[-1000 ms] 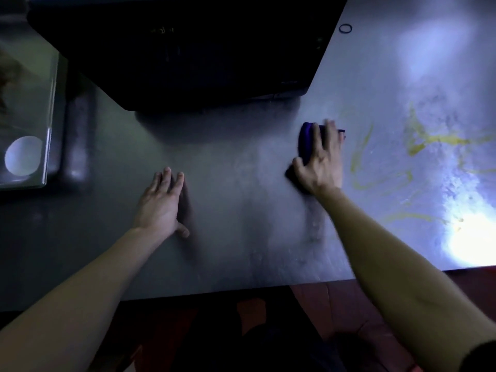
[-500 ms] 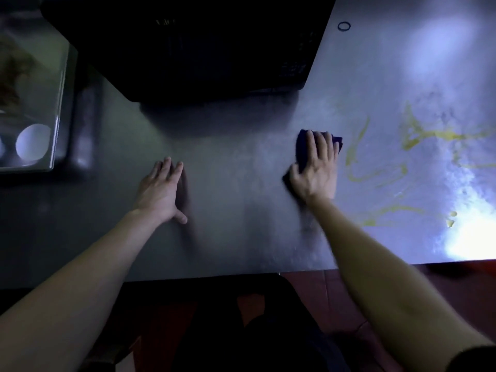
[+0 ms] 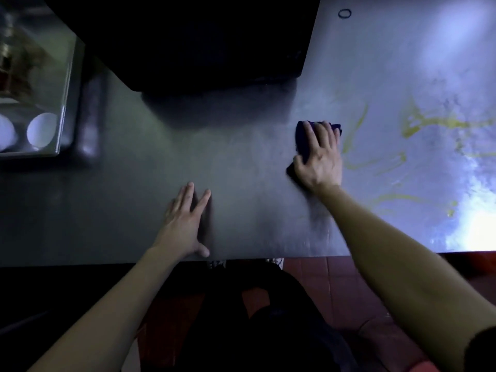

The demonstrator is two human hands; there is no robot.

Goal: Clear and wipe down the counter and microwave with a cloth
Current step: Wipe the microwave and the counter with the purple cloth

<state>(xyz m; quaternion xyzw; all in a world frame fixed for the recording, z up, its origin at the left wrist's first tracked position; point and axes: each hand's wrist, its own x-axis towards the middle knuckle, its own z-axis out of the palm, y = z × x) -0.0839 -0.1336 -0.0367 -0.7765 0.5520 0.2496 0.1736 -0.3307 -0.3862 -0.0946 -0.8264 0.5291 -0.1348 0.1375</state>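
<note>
**A:** Where is the cloth (image 3: 302,138)?

**B:** On the counter (image 3: 241,162), right of the middle. It lies under the right hand (image 3: 320,161), just in front of the near right corner of the microwave (image 3: 188,41).

**A:** Which way does it lie?

**B:** It is folded into an oblong pad. Its long axis runs with the fingers, from the near side toward the back of the counter, and leans a little right at the far end. The far edge shows past the fingertips, and a near corner pokes out left of the wrist.

**A:** Is the hand clutching it?

**B:** No. The fingers lie spread and nearly straight on top, pressing it flat, with the thumb against its left edge.

**A:** And the left hand (image 3: 185,221)?

**B:** Released, palm down on bare counter, well apart from the cloth. The fingers point away and the thumb is by the front edge.

**A:** Materials?

**B:**
- The cloth is dark blue, soft and matte.
- The counter is a smooth grey sheet with a dull sheen and hazy streaks.
- Yellow smears (image 3: 429,122) curl in thin streaks to the right, the nearest just beside the cloth.
- The microwave is a black box, too dark for detail.
- A small dark ring (image 3: 344,13) lies far back on the counter.
- At the left is a shiny metal tray (image 3: 60,135) with 2 white discs (image 3: 41,129) in it.
- Below the front edge is a red-brown tiled floor (image 3: 335,285).
</note>
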